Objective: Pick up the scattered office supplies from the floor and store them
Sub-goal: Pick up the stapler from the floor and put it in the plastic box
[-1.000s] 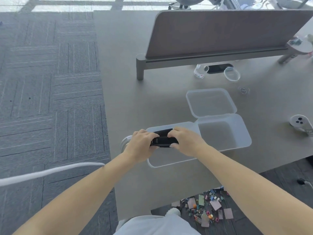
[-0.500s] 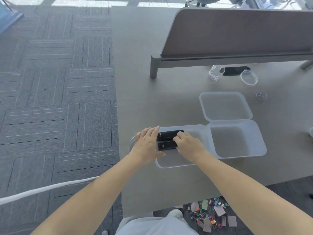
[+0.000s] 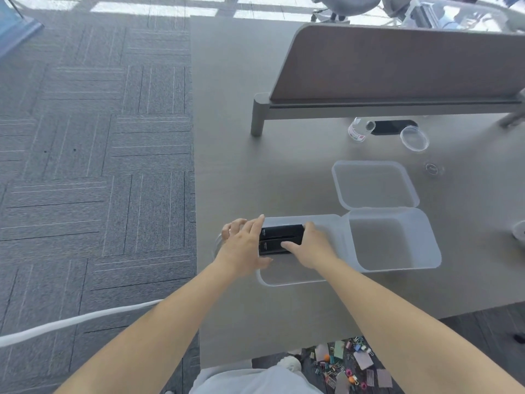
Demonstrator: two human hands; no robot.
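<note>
Two black rectangular boxes (image 3: pixel 279 240) lie side by side inside the left translucent plastic container (image 3: pixel 284 278) on the grey table. My left hand (image 3: pixel 244 245) has straight fingers pressed against the boxes' left ends. My right hand (image 3: pixel 311 248) rests on their right ends, its thumb lying across the nearer box. A second translucent container (image 3: pixel 426 251) adjoins on the right, with its lid (image 3: pixel 375 183) open behind it. Scattered clips and sticky notes (image 3: pixel 346 362) lie on the floor under the table's near edge.
A desk divider panel (image 3: pixel 397 64) stands at the table's back. Near it are a small bottle (image 3: pixel 358 130), a round clear lid (image 3: pixel 414 137) and a black cable port (image 3: pixel 393 127). Grey carpet (image 3: pixel 93 166) fills the left; a white cable (image 3: pixel 71 322) crosses it.
Both hands lowered a black box into the left container beside another one. My left hand opened flat against the boxes' ends. The view shifted so the table sits further right.
</note>
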